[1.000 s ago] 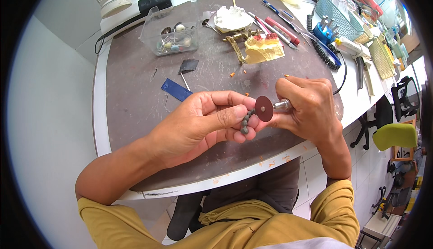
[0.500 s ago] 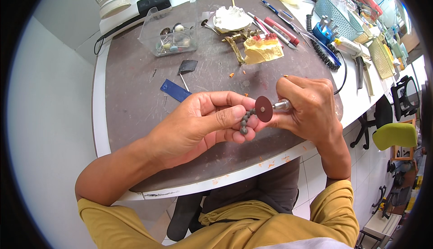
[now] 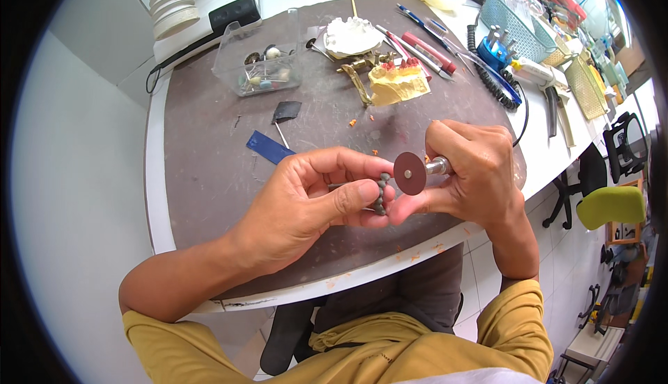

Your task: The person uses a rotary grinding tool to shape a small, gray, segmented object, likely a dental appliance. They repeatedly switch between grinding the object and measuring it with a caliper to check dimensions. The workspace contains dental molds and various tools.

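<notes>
1. A grey beaded piece (image 3: pixel 380 196) is pinched between the thumb and fingers of the left hand (image 3: pixel 292 193). It is held above the tabletop (image 3: pixel 209 175), closer to the near edge than to the far one.
2. A metal rotary handpiece (image 3: pixel 438 166) is gripped by the curled fingers of the right hand (image 3: pixel 476 165); its thumb is stretched toward the left fingertips.
3. A reddish-brown disc (image 3: pixel 410 158) is mounted on the handpiece, just beside the piece; whether the two are touching cannot be told.
4. A blue strip (image 3: pixel 268 147) is laid beyond the left hand, partly hidden by it, with a dark square (image 3: pixel 286 111) farther toward the far edge.
5. Small round-headed bits (image 3: pixel 256 80) are kept in a clear box (image 3: pixel 229 57) near the far left corner.
6. Toward the far edge, a yellow model (image 3: pixel 400 88) topped with red is placed beside a brass-coloured frame (image 3: pixel 356 83), with a white cast (image 3: pixel 351 36) behind.
7. Orange crumbs (image 3: pixel 353 123) are scattered between the yellow model and the hands.
8. A blue pronged stand (image 3: pixel 495 51) is set by the far right corner.
</notes>
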Tool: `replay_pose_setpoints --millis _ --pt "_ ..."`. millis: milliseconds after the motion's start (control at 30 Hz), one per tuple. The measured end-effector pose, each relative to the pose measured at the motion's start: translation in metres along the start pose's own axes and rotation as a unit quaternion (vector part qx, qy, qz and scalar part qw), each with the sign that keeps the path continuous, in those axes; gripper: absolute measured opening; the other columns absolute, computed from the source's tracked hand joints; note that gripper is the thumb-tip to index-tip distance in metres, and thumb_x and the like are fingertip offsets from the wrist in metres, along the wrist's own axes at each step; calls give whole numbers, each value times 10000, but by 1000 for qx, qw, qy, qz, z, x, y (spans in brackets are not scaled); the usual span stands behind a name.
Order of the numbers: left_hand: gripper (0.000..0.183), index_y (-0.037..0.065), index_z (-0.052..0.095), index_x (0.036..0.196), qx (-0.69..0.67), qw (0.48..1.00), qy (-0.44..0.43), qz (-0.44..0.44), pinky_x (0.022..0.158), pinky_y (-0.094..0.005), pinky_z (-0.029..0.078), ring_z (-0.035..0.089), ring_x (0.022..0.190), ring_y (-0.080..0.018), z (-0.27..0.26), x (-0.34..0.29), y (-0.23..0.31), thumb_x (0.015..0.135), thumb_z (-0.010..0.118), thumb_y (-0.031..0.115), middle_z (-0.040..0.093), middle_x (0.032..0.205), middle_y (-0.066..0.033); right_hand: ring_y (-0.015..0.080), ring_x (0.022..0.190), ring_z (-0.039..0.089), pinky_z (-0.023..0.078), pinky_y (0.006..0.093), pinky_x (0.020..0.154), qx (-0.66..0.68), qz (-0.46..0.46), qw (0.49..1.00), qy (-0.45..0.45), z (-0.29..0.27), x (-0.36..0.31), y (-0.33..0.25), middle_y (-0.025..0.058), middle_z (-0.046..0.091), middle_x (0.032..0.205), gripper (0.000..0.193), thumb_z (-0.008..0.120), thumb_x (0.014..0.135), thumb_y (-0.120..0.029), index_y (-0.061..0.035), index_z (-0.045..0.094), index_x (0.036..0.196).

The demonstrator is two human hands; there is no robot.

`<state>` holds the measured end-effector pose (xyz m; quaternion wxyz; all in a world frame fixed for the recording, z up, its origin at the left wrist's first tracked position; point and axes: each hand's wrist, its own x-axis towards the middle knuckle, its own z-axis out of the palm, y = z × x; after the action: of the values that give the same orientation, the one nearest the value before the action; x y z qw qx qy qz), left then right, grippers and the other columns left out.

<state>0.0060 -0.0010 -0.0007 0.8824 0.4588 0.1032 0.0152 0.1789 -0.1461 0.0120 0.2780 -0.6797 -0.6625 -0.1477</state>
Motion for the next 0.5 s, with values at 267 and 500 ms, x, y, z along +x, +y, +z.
replay_pose_setpoints --millis 267,500 --pt "247 18 609 1118 -19 1000 1 -16 766 -293 533 630 921 -142 -2 0 0 902 628 137 655 995 -87 163 388 462 311 289 373 -10 -2 1000 -9 2 -2 0 21 443 486 669 768 460 -649 -76 438 563" --pt "256 10 606 1123 -27 999 -6 -21 752 -283 529 631 908 -130 -3 1 0 905 626 142 657 984 -87 173 399 487 331 301 378 -14 3 1000 -23 2 -3 0 18 448 482 652 748 506 -655 -82 444 568"
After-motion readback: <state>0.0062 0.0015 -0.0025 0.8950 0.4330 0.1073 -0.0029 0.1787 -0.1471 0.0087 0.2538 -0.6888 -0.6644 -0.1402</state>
